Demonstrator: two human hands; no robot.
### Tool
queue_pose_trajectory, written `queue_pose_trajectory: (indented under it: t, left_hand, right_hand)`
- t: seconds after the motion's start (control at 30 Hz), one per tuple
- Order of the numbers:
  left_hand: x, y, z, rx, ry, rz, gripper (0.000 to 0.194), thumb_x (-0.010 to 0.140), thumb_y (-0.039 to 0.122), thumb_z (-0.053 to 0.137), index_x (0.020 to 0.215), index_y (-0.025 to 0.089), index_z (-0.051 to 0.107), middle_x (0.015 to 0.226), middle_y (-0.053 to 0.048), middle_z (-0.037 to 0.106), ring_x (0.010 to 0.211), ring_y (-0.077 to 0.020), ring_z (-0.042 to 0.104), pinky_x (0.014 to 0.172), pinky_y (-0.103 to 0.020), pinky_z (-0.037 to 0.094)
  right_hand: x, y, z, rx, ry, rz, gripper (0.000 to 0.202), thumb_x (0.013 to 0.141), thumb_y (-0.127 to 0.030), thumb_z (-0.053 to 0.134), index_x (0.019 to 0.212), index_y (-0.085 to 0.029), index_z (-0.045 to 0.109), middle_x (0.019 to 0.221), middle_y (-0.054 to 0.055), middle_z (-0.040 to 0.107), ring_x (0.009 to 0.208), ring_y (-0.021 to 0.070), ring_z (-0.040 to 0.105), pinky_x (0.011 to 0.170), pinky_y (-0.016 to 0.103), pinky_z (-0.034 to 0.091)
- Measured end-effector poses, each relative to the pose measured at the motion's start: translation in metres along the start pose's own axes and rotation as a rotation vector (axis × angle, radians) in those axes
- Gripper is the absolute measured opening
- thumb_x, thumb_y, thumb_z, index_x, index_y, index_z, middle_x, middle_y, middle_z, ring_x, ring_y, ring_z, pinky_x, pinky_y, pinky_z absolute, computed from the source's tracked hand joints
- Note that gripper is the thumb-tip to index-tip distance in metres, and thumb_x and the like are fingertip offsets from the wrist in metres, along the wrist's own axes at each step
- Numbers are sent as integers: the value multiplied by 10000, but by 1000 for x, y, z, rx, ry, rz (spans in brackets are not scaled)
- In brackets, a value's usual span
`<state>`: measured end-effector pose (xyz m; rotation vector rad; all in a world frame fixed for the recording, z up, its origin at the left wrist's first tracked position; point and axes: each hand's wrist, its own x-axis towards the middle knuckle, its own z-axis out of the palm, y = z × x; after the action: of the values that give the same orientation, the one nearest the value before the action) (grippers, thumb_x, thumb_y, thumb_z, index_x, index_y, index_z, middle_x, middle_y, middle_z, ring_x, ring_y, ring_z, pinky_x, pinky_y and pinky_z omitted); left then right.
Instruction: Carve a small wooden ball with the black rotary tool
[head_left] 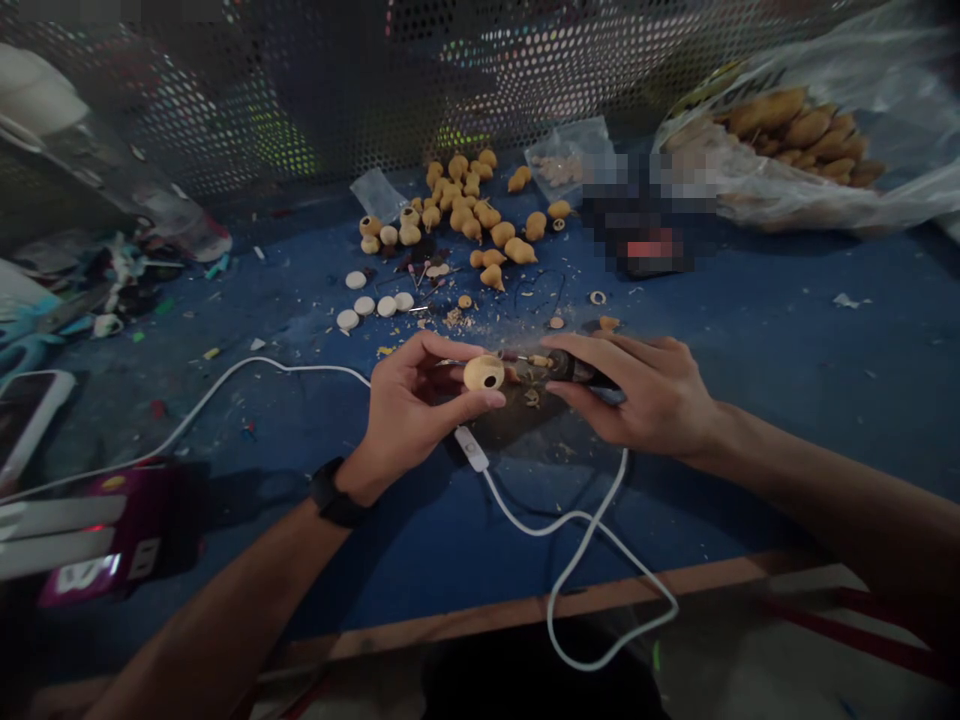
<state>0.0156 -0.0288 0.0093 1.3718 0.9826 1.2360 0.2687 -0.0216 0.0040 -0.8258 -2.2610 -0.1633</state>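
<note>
Near the middle of the blue table, my left hand (409,400) pinches a small pale gourd (480,373) between thumb and fingers. A dark round hole shows in the gourd's near side. My right hand (645,390) is closed around a black rotary tool (571,366), whose thin bit points left and ends close to the gourd. Whether the bit touches the gourd I cannot tell. A white cord with an inline switch (472,449) runs below both hands. Shavings (532,397) lie under the tool.
Several small gourds (461,205) and white discs (364,306) lie behind my hands. At the back right is a plastic bag of gourds (802,135). Blue scissors (37,325), a phone (30,425) and a purple box (120,530) are at left. The wooden table edge (420,632) runs in front.
</note>
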Motion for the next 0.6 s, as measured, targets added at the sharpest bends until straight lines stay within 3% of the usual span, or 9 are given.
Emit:
queue_pose_trajectory:
  t: [0.3,0.6]
  left_hand:
    - [-1,0,1,-27,-58,49,468,685,334,992,907,212,599,1055,-81,841,972,-254,840,825,-339,711]
    - [-1,1,0,25,-54,35,400,707,349,973,966,207,702,1056,-84,845,910,-227,828,701,-288,690]
  right_hand:
    - [1,0,-1,-27,2,-5,316,1032,-310,663,1325,-191,656,1052,86,834,801,196,791,645,272,598]
    - [1,-3,0,24,-1,-31,388,1020,-285,671,1399,-210,627,1086,77,833,869,220,798,658,294,610]
